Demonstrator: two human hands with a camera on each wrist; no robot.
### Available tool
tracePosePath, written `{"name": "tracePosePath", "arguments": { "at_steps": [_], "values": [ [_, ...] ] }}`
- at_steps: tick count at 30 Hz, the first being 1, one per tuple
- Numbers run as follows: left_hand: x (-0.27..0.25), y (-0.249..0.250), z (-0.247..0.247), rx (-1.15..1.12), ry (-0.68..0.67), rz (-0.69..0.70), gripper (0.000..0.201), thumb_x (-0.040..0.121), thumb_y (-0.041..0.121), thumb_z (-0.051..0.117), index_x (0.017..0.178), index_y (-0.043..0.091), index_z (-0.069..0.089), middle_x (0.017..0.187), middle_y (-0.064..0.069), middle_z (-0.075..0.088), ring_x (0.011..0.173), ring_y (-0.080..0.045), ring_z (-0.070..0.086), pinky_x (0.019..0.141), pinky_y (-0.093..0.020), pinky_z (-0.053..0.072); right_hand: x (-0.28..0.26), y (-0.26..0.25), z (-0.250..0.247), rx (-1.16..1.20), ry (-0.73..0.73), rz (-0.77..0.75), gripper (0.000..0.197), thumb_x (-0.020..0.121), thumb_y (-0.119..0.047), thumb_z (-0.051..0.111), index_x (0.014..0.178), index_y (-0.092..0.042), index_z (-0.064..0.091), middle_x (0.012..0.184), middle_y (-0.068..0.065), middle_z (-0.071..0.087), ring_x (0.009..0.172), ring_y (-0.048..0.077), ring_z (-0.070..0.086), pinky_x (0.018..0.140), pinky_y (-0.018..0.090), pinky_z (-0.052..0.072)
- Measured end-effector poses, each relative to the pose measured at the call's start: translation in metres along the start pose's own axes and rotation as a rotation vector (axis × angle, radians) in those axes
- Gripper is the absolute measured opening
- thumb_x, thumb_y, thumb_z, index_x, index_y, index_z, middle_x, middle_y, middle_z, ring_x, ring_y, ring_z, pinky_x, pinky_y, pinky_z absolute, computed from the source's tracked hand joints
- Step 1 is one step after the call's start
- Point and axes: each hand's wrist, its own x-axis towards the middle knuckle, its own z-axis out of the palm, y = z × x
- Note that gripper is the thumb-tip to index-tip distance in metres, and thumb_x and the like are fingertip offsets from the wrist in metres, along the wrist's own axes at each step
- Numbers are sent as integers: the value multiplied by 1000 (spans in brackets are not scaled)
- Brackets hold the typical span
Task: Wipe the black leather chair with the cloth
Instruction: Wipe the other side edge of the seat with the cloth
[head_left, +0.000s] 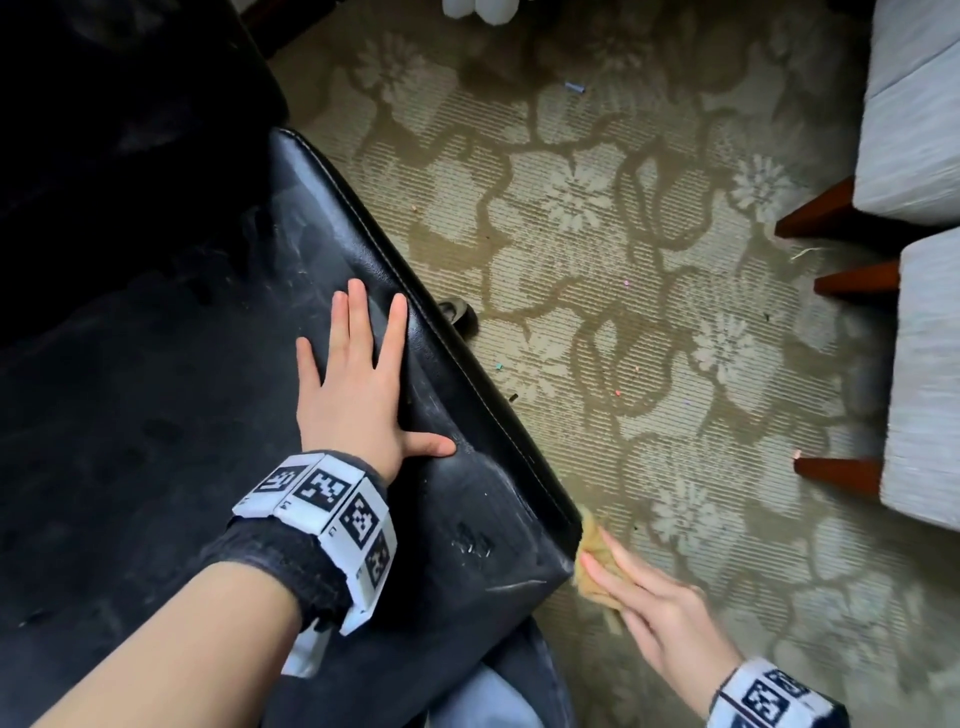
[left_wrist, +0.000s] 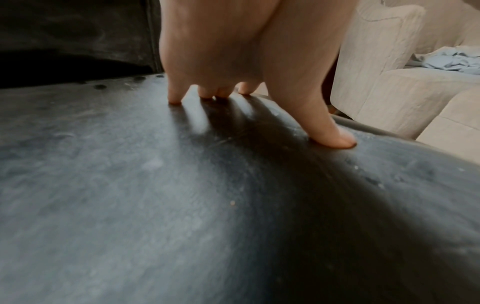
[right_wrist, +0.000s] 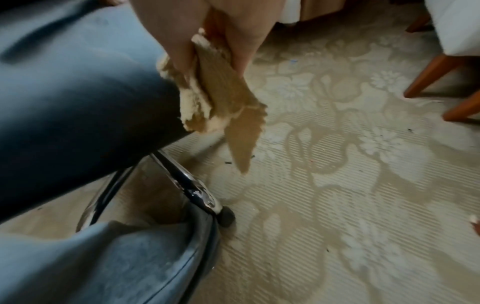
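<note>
The black leather chair (head_left: 208, 389) fills the left of the head view, its seat dusty and scuffed. My left hand (head_left: 358, 374) lies flat on the seat near its right edge with fingers spread; in the left wrist view the fingertips (left_wrist: 174, 96) and thumb press the leather (left_wrist: 155, 185). A tan cloth (head_left: 597, 556) sits against the seat's near right corner, on its side face. My right hand (head_left: 649, 613) holds it there. The right wrist view has the cloth (right_wrist: 215, 92) pinched between thumb and fingers, one corner hanging down beside the seat (right_wrist: 78, 102).
A patterned beige carpet (head_left: 623, 260) with small crumbs lies right of the chair. Grey upholstered seats (head_left: 914, 130) on wooden legs (head_left: 831, 213) stand at the right edge. Under the seat are a chrome base arm (right_wrist: 197, 191) and caster (right_wrist: 226, 216). My jeans-clad leg (right_wrist: 103, 267) is close by.
</note>
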Motion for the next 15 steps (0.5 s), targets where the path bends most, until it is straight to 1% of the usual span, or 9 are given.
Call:
{"name": "tracePosePath", "arguments": {
  "at_steps": [2,3,4,5,6,7,9,10,15],
  "values": [
    [-1,1,1,-2,11,11,136,53,70,67,143,25,-24,151,-9,-31,140,-20,-26,115,-50,0,2,-5,-10,93,95,124,81,65,13,74,128,-31,48,140,-9,35,109,16,63,101,7,33],
    [0,0,1,-5,21,12,136,52,70,68,143,25,-23,151,-9,-30,140,-20,-25,114,-50,0,15,-14,-18,125,172,150,72,66,15,72,125,-21,51,136,-4,39,99,1,66,97,-1,30],
    [0,0,1,-8,33,12,136,52,70,68,143,25,-22,151,-9,-29,140,-20,-25,114,-50,1,33,-23,-22,135,238,127,67,67,16,71,124,-15,52,134,0,41,93,-14,62,94,-3,30],
    [0,-1,2,-9,40,13,136,51,70,68,144,25,-21,152,-9,-28,140,-20,-24,114,-50,0,49,-33,-21,138,277,76,65,68,14,71,124,-13,51,134,2,42,99,-15,59,97,2,30],
    [0,-1,1,-11,43,13,137,50,70,68,144,25,-20,152,-9,-27,140,-20,-24,114,-50,0,65,-43,-18,147,284,25,64,70,12,69,125,-14,49,136,3,42,113,-4,55,104,9,27],
    [0,0,1,-12,43,13,137,49,71,68,144,26,-20,152,-9,-27,140,-20,-24,114,-49,0,74,-50,-12,152,282,-11,63,72,10,67,127,-16,47,137,3,42,128,2,43,110,13,20],
    [0,-1,1,-14,49,12,137,49,71,68,144,26,-20,152,-8,-27,140,-19,-24,115,-49,0,77,-50,0,155,305,-41,64,73,8,62,129,-15,44,139,2,40,136,-12,15,112,7,10],
    [0,-2,2,-15,52,13,137,49,70,69,144,26,-20,152,-8,-27,140,-19,-24,115,-49,0,69,-46,4,156,305,-33,67,72,10,63,131,-16,43,139,2,39,135,-17,11,111,6,9],
    [-3,0,5,-10,52,29,137,49,69,69,144,26,-20,152,-8,-27,140,-19,-24,115,-49,1,6,-22,9,114,160,66,104,64,15,75,133,-50,34,132,-2,42,129,-6,27,106,3,20]
  ]
}}
